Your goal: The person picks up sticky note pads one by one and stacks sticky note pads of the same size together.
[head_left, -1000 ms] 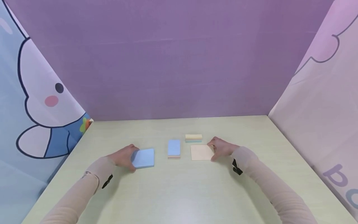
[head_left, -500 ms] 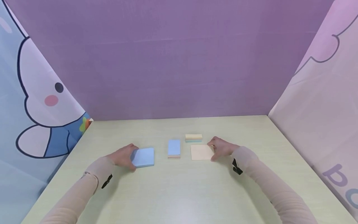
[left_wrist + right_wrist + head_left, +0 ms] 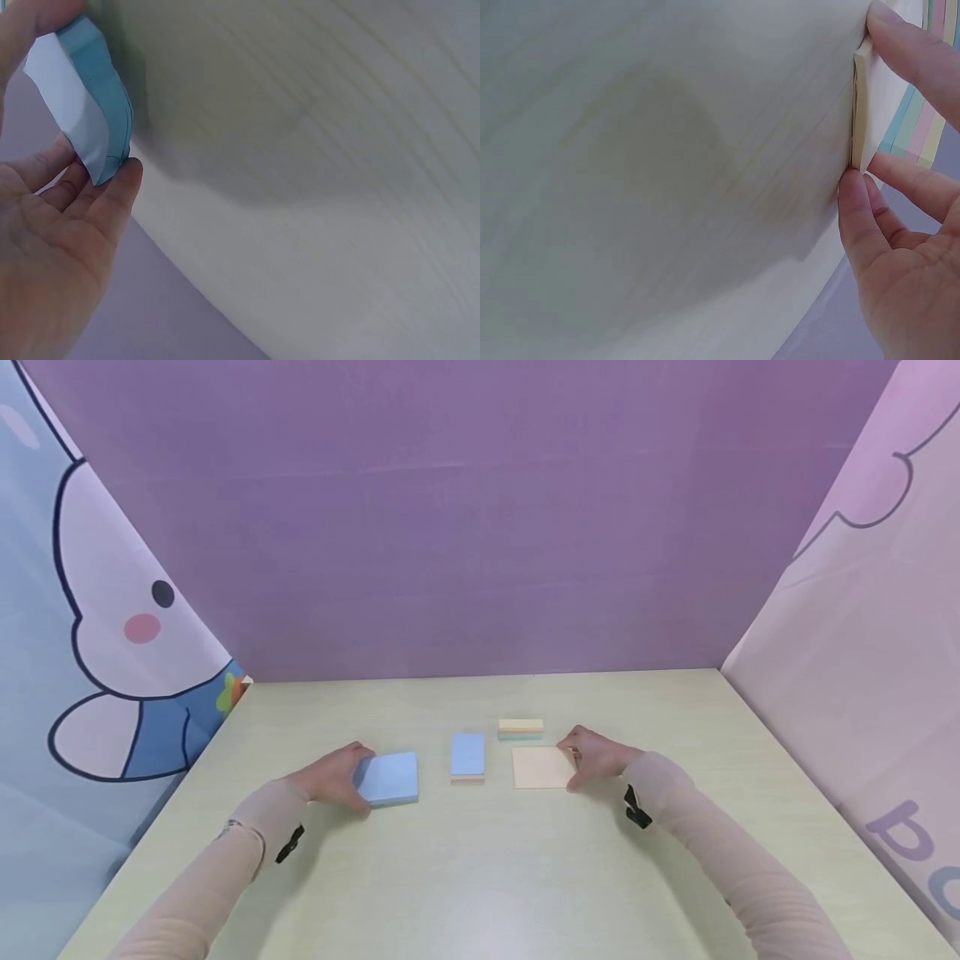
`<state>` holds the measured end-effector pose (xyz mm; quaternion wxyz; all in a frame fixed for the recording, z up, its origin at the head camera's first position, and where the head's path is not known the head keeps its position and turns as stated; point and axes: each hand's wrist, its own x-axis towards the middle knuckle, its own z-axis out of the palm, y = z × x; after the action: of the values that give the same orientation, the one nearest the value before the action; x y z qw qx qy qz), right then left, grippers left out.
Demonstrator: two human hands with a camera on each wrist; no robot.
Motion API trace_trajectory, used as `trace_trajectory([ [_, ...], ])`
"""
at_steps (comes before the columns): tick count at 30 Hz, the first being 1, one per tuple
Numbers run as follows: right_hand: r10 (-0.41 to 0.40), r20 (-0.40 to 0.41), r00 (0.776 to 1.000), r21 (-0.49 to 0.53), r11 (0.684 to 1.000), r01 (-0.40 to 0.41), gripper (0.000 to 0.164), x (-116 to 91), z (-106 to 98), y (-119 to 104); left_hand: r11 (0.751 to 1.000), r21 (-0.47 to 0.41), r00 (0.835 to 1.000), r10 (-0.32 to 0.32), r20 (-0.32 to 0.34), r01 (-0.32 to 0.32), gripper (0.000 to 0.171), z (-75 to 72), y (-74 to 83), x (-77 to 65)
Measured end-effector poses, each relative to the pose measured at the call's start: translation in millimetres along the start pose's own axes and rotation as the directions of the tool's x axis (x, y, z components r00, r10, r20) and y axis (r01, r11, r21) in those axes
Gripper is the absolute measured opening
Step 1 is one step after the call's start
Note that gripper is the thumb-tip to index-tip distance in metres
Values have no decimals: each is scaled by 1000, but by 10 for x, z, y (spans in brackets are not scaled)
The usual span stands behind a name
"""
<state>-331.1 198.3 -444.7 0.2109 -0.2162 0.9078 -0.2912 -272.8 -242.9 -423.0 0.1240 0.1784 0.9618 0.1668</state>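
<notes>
My left hand grips a square blue sticky note pad by its left side, thumb at the near edge and fingers at the far edge. In the left wrist view the blue pad looks slightly bent, its teal side edge showing. My right hand holds a thin cream sticky note pad by its right side. The right wrist view has that cream pad on edge between thumb and fingers, low against the table. Between the two pads lies a narrow blue-topped stack of sticky notes.
Just behind the cream pad sits a narrow stack of coloured sticky notes, its stripes also visible in the right wrist view. The pale wooden table meets a purple backdrop behind. Printed cloth panels stand at both sides.
My left hand and the blue pad have shifted slightly right and away from me. The right hand and cream pad stay in place on the table.
</notes>
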Motion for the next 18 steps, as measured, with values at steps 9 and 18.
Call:
trace_trajectory([
  [9,0,-5,1000,-13,1000,0,72,10,0,16,999,34,999,29,-18,-29,83,-100,123,38],
  [18,11,-3,1000,34,999,-11,75,25,18,43,998,44,999,46,-7,-46,80,-184,394,87],
])
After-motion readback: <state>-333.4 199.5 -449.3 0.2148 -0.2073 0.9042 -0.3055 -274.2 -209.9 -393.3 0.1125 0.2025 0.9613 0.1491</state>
